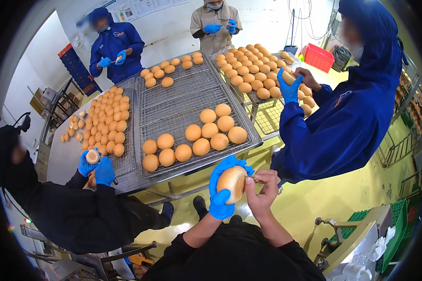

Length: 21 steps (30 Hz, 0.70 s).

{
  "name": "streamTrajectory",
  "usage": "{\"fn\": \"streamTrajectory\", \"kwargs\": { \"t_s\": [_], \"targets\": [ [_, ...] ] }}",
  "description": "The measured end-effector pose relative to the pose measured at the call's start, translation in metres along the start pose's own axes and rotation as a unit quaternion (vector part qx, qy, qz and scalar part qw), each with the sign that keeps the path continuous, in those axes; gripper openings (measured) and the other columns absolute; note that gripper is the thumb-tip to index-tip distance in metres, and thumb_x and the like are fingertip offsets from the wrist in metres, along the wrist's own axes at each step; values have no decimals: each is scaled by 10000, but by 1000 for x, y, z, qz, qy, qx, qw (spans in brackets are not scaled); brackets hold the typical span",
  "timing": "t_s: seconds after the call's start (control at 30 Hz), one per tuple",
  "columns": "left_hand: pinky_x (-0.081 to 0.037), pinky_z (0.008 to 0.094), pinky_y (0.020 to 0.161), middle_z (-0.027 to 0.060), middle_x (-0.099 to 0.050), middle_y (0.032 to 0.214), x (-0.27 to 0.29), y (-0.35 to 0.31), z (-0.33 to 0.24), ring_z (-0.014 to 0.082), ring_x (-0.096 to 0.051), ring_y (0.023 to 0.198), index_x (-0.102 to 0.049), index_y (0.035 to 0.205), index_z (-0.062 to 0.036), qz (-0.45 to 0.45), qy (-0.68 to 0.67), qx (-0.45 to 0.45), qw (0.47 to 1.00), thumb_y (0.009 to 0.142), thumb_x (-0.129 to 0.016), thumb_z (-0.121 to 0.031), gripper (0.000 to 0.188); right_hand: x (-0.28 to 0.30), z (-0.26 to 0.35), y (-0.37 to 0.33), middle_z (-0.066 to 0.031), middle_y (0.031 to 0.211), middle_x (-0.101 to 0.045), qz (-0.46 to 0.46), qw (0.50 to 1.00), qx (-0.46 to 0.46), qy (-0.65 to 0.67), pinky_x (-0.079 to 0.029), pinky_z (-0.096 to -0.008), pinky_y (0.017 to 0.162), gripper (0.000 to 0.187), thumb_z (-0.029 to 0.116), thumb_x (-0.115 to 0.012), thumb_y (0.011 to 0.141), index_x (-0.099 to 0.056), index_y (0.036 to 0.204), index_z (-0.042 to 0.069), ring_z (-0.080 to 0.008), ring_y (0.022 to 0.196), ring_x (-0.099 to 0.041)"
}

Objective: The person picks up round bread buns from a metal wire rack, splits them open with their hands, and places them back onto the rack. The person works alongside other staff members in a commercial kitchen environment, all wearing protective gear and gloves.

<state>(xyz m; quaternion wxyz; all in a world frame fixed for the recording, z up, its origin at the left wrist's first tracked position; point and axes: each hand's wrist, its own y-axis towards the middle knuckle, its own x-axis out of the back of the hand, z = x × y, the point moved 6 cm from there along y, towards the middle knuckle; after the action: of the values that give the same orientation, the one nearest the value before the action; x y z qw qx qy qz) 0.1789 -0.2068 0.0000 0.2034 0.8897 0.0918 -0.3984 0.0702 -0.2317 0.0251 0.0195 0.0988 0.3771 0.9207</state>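
Observation:
My left hand [220, 204], in a blue glove, holds a round golden bun [230, 183] from below and behind. The bun is tipped so that its paler browned underside faces right. My bare right hand [263, 194] is pinched close to the bun's right side. A small thin thing seems to stick out of its fingertips at the bun's edge, too small to name. Beyond my hands, several buns [201, 146] rest on the near end of a wire rack [173, 100] on the metal table [166, 175].
More buns crowd racks at left [109, 119] and right [251, 65]. Co-workers handle buns around the table: one in black [79, 210] at left, one in blue [342, 117] at right, two at the far side. A metal stand [356, 243] is at lower right; a red crate [319, 58] stands behind.

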Motion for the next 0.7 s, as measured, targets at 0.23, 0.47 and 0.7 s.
{"fn": "streamTrajectory", "kwargs": {
  "t_s": [0.23, 0.47, 0.7],
  "targets": [
    [-368, 414, 945, 171, -463, 1178, -3, -3, 4, 293, -489, 1066, -334, 1264, -1, -2, -1, 25, 1000, 674, -669, -364, 770, 3, -13, -10, -76, 809, -470, 2, 999, -39, 28, -378, -224, 626, 191, -5, -612, 722, -455, 821, 39, -139, 742, -418],
    [-378, 431, 939, 168, -474, 1153, -2, -5, 4, 288, -491, 1061, -334, 1262, -8, -7, 17, 36, 999, 671, -667, -367, 767, 6, -6, -12, -75, 806, -468, 8, 999, -28, 20, -367, -240, 643, 187, 13, -614, 719, -458, 819, 41, -142, 739, -416],
    [-387, 472, 933, 174, -482, 1131, 4, -11, 3, 294, -494, 1051, -325, 1264, -24, -17, 54, 3, 998, 683, -660, -358, 749, 9, 22, -21, -74, 769, -499, 34, 998, 25, 46, -299, -304, 707, 240, 57, -654, 666, -475, 825, 69, -181, 747, -407]
  ]
}}
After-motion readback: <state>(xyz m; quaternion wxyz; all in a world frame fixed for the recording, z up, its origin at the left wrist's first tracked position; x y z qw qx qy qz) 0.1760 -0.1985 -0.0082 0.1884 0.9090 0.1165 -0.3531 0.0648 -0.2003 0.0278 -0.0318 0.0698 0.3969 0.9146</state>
